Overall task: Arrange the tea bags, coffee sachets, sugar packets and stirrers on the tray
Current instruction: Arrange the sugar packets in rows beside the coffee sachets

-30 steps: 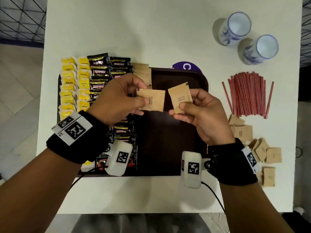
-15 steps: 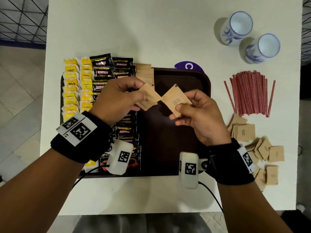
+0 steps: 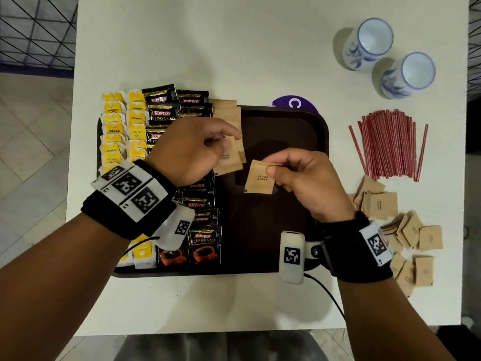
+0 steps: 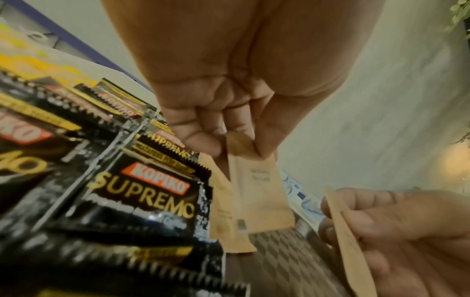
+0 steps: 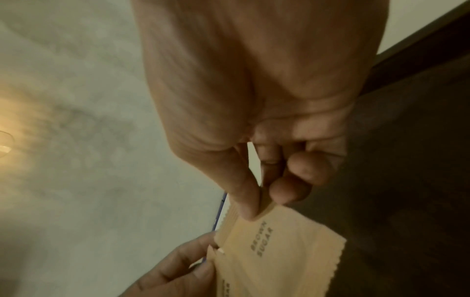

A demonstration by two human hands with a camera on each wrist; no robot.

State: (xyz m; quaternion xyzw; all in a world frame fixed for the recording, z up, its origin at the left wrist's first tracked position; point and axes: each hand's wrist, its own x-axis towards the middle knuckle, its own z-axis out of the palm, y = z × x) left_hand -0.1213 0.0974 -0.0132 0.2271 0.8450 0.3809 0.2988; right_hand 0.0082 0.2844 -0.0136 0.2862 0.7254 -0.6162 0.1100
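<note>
The left hand (image 3: 192, 149) pinches a brown paper sugar packet (image 3: 229, 162) above the dark brown plastic tray (image 3: 299, 142). The right hand (image 3: 307, 183) pinches a second brown sugar packet (image 3: 259, 181) just right of it, over the tray's bare middle.

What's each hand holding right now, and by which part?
The left hand pinches a brown sugar packet by its top edge; the right hand pinches another sugar packet by its upper right corner.
</note>
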